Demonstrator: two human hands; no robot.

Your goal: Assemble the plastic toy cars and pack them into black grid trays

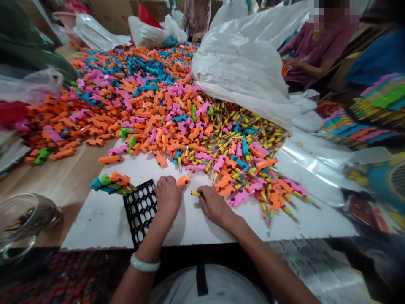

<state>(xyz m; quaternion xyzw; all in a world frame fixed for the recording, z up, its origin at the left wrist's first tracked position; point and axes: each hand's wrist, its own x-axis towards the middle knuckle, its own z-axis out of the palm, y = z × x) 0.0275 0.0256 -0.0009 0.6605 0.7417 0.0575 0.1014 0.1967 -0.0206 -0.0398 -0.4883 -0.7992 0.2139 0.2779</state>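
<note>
Meanwhile, the left hand (167,195) is pinching an orange toy piece (182,181) over the white board (104,219), resting beside a black honeycomb tray (141,209). The right hand (215,205) is gripping a small yellow-tipped tube (195,193) just beside it. Orange, pink and blue pieces are lying heaped (152,105) beyond, near a white plastic bag (247,71).

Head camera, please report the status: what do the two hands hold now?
Left hand shut on orange toy piece. Right hand pinching yellow tube. Black honeycomb tray beside left wrist. Big loose pile just ahead, nothing between the hands.
</note>
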